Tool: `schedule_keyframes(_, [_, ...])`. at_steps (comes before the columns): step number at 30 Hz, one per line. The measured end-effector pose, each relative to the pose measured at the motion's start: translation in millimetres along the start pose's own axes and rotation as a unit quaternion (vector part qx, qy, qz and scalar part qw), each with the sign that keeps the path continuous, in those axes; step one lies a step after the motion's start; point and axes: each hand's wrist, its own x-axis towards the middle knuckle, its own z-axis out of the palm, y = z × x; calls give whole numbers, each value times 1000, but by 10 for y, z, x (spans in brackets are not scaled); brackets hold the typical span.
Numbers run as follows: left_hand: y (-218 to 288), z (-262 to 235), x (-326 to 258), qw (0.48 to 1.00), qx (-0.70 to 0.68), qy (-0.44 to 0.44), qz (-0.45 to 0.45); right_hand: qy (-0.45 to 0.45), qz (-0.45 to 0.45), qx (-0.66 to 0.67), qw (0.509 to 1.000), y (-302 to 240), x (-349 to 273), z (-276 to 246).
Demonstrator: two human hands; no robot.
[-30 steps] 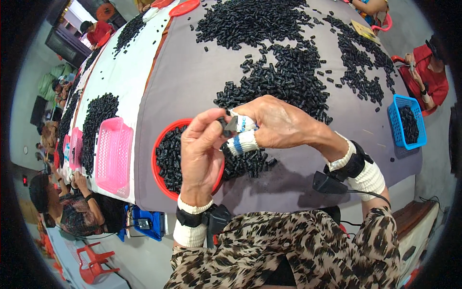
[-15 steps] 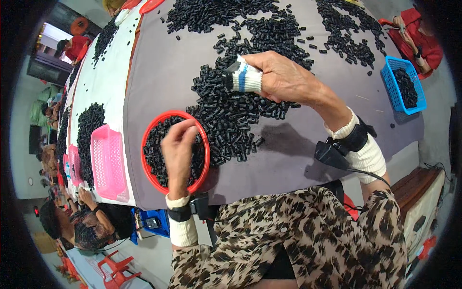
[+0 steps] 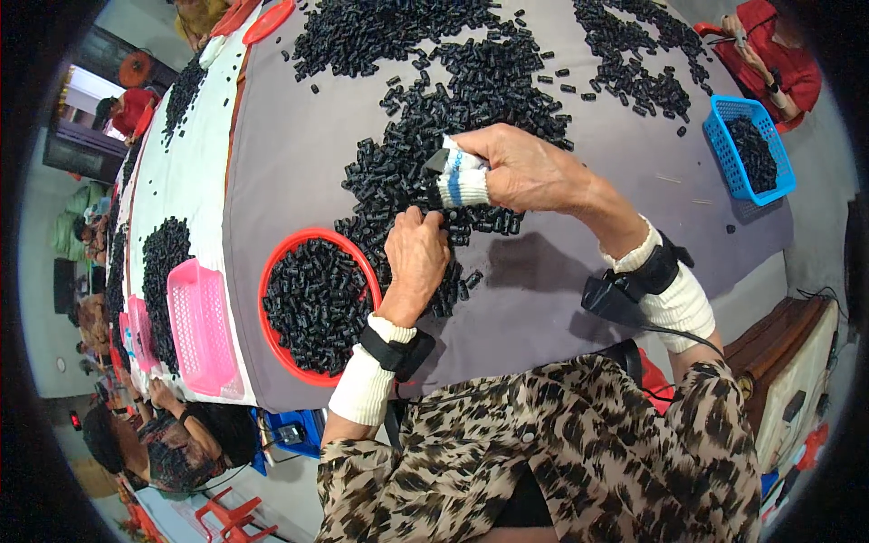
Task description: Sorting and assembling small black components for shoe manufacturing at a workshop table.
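My right hand (image 3: 534,172) is closed above the pile, its front fingers wrapped in a white knit cloth (image 3: 463,181) with a blue stripe. From that cloth sticks a flat grey blade (image 3: 438,161), gripped at its tip end by the thumb side. My left hand (image 3: 418,253) reaches to the edge of a heap of short black cylindrical parts (image 3: 380,176), fingers bent down and drawn together. What lies between those fingertips is hidden. Left of this hand a red round basin (image 3: 270,348) holds many of the same black parts.
At the right edge stands a blue basket (image 3: 744,185) with black parts, near a person in red (image 3: 769,63). Pink baskets (image 3: 201,330) stand on the white table section to the left. Another person (image 3: 186,434) works at lower left. A red stool (image 3: 231,516) is on the floor.
My left hand has moved from over the red basin to the right, onto the heap's edge. My right hand has lowered slightly toward me, still gripping the blade.
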Motion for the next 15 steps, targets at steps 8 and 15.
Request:
schedule_keyframes(8, [-2, -267, 30, 921, -351, -21, -170, -2, 21, 2, 1000, -62, -9, -2])
schedule_keyframes(15, [-164, -1161, -194, 504, -842, 93, -167, -28, 18, 56, 998, -351, 63, 244])
